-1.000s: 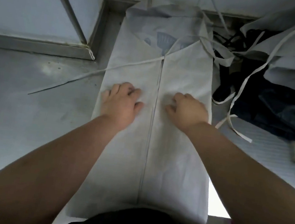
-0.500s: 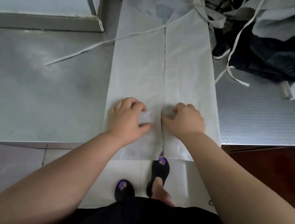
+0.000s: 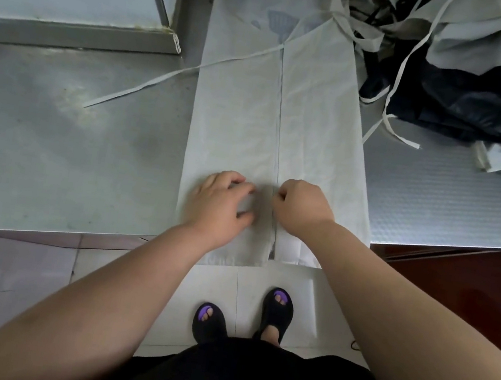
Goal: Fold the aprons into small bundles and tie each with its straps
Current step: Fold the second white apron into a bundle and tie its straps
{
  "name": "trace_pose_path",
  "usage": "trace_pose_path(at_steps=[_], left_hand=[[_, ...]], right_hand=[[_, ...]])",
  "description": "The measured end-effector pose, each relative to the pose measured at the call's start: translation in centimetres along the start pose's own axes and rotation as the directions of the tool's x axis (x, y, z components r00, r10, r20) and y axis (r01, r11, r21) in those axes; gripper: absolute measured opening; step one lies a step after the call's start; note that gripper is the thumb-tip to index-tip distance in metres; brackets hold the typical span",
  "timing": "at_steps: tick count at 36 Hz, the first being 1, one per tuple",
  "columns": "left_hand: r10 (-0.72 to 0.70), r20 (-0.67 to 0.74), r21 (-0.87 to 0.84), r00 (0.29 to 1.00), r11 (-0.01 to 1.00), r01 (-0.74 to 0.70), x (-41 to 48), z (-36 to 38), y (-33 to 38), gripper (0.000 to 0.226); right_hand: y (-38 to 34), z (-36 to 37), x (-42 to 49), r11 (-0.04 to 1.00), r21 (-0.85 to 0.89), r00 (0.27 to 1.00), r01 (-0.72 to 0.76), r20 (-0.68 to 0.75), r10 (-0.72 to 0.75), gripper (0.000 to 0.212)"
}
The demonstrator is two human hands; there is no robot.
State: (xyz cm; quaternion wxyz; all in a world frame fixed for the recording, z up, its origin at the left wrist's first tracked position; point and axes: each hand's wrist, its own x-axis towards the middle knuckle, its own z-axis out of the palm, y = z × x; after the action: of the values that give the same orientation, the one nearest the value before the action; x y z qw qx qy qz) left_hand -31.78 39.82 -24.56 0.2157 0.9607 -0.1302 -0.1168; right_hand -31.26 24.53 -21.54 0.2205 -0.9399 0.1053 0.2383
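Hiding its fingertips under curled knuckles, the right hand (image 3: 302,210) sits at the centre seam of the folded apron (image 3: 235,129); whether it pinches cloth cannot be told. The left hand (image 3: 218,206) rests just beside it, fingers loosely bent, thumb spread, gripping nothing. The apron stretches away beneath both hands. Beyond the right hand, the frame cuts off a pile of aprons (image 3: 484,77).

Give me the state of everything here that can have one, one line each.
apron: flat on the table, both sides folded in to a centre seam, near end over the table edge.
strap: untied, trailing left across the table.
pile of aprons: unfolded, heaped, straps tangled.
left hand: resting on the left flap, fingers bent.
right hand: curled at the centre seam; whether it grips is unclear.
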Motion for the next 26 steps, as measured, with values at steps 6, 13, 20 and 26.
trace_pose_path(at_steps=[6,13,20,26], left_hand=[[0.017,-0.002,0.003,1.0,1.0,-0.017,0.4,0.0,0.2,0.043],[0.011,-0.018,-0.024,1.0,1.0,-0.011,0.3,0.0,0.3,0.043],[0.017,-0.002,-0.035,1.0,0.999,-0.017,0.2,-0.1,0.0,0.045],[0.052,-0.006,-0.005,0.999,0.999,-0.052,0.2,0.2,-0.1,0.045]], right_hand=[[0.4,0.0,0.3,0.999,-0.021,1.0,-0.03,-0.01,0.03,0.015],[0.1,-0.6,0.5,0.986,-0.159,0.998,-0.047,0.044,0.054,0.027],[-0.6,-0.3,0.5,0.979,-0.2,0.998,0.032,0.063,-0.02,0.011],[0.7,0.0,0.5,0.995,-0.046,0.996,0.083,0.043,-0.081,0.023]])
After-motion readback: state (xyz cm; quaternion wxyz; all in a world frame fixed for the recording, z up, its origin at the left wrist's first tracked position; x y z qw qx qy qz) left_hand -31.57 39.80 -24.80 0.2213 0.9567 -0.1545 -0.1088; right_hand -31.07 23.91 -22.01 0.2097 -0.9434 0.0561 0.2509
